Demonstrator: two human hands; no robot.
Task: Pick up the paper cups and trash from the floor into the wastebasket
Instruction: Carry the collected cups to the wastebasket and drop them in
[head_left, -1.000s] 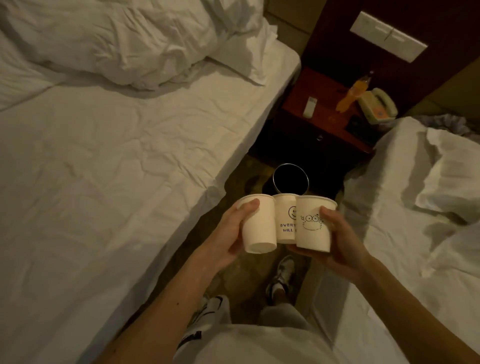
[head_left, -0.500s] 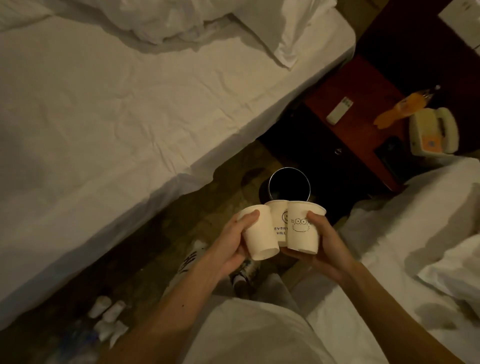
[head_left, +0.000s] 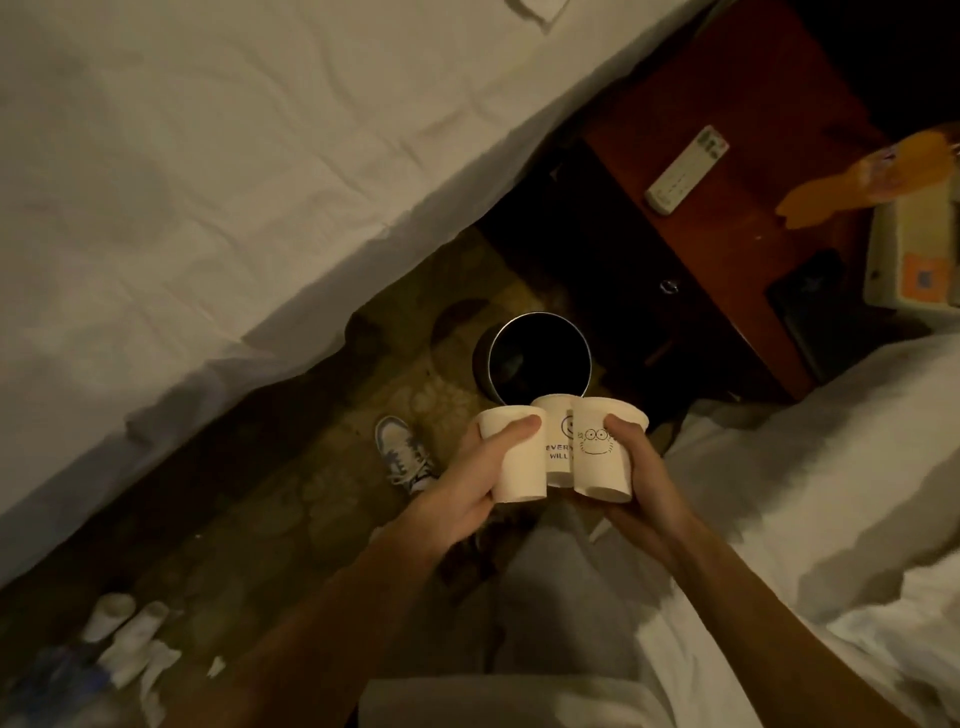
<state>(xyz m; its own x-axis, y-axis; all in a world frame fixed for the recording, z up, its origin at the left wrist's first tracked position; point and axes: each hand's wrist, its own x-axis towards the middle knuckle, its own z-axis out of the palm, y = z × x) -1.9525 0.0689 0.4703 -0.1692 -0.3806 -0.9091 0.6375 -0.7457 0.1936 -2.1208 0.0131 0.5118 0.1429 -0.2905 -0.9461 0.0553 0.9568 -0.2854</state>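
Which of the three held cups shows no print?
The leftmost paper cup, gripped by the left hand; the middle cup shows a smiley and text, the right cup a cartoon face.

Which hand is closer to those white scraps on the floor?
Left. The left hand, gripping a paper cup, is above and right of the white scraps; the right hand, gripping another, is farther right.

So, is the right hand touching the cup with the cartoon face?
Touching. The head view shows the right hand wrapped round the cartoon-face cup, thumb on its front.
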